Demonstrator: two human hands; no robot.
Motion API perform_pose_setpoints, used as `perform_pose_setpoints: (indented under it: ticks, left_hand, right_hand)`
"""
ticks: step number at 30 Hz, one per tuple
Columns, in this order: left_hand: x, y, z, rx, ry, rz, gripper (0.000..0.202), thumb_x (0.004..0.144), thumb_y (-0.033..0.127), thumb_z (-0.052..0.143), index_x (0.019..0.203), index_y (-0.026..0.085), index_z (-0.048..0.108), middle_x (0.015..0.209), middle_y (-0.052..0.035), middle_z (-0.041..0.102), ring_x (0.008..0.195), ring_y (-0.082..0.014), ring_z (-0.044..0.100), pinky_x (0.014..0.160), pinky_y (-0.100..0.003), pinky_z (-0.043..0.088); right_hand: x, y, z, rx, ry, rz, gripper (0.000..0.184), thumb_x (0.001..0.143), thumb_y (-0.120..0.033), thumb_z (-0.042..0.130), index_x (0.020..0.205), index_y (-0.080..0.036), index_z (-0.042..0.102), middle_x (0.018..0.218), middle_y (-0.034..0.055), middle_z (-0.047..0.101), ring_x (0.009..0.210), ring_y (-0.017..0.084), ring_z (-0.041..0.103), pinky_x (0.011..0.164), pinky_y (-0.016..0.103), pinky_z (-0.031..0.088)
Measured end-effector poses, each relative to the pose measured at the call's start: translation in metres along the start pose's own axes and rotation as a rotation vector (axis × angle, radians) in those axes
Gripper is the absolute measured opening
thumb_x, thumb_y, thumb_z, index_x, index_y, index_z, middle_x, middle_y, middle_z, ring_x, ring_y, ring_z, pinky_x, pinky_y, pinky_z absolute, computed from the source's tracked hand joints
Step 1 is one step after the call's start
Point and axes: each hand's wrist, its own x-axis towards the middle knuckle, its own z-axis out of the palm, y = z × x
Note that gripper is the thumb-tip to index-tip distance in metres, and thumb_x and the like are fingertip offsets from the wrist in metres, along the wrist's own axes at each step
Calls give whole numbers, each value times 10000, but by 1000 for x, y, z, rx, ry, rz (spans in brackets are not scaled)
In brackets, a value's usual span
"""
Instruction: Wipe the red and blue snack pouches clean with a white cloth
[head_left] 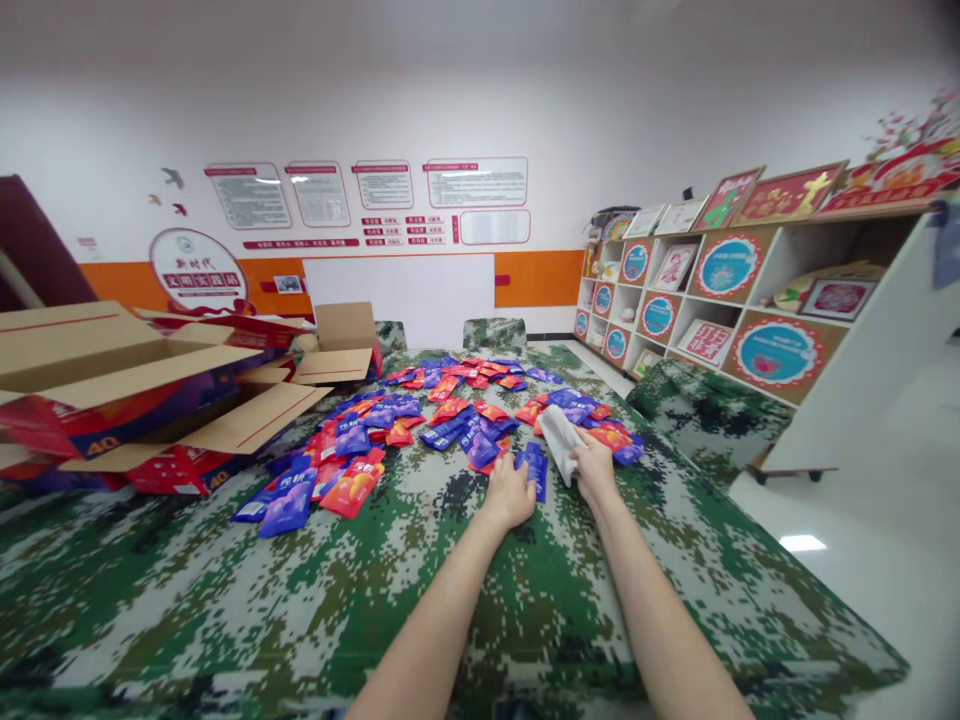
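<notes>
A grey-white cloth [556, 438] is gripped in my right hand [594, 466], its folded length reaching up and left from my fingers. Just left of it, a blue packet [537, 472] lies on the camouflage tablecloth [420, 590]. My left hand [511, 492] is closed at this packet's left edge, with the fingertips partly hidden. Beyond my hands sits a small pile of blue and red packets [474, 432]. Another pile [577, 408] is behind the cloth and to its right.
More packets [345, 440] spread over the table's left-middle, and others [472, 372] lie farther back. Open cardboard boxes [142, 400] crowd the left side. Camouflage-covered chairs [712, 420] stand around the table, and a display shelf [690, 290] lines the right wall.
</notes>
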Motion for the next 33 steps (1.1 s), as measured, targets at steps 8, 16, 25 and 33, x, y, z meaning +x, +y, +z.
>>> perform_pose_setpoints:
  ticks: [8,16,25,33]
  left_hand:
    - [-11,14,-23,84,11,60,433,855,327,426,1264,190,456,1354,-122,348,1230,-315,299,1015,-475,259]
    - [-55,5,-41,42,-185,392,577,861,363,442,1396,205,298,1440,-68,304,1319,-255,248,1092,-385,181]
    - [-52,-4,-37,3,-191,407,525,832,343,462,1335,214,390,1334,-75,440,1219,-263,390,1064,-367,257]
    - [-51,-6,-36,18,-224,406,574,852,354,439,1382,160,336,1435,-84,318,1319,-257,260,1098,-362,185]
  right_hand:
    - [-5,-9,3,-63,-48,11,655,521,-238,510,1149,-84,615,937,83,703,740,233,656,492,242,474]
    - [-12,-7,14,-430,-227,-218,642,569,-173,431,1188,-144,598,1125,41,648,1073,270,563,888,356,459]
    - [-67,10,8,-1042,-629,-571,490,717,-139,473,1167,-272,617,1324,48,501,1198,313,451,1010,425,331]
    - [-32,22,16,-1051,-601,-541,463,707,-195,538,1164,-177,609,1293,120,514,1177,315,446,999,413,313]
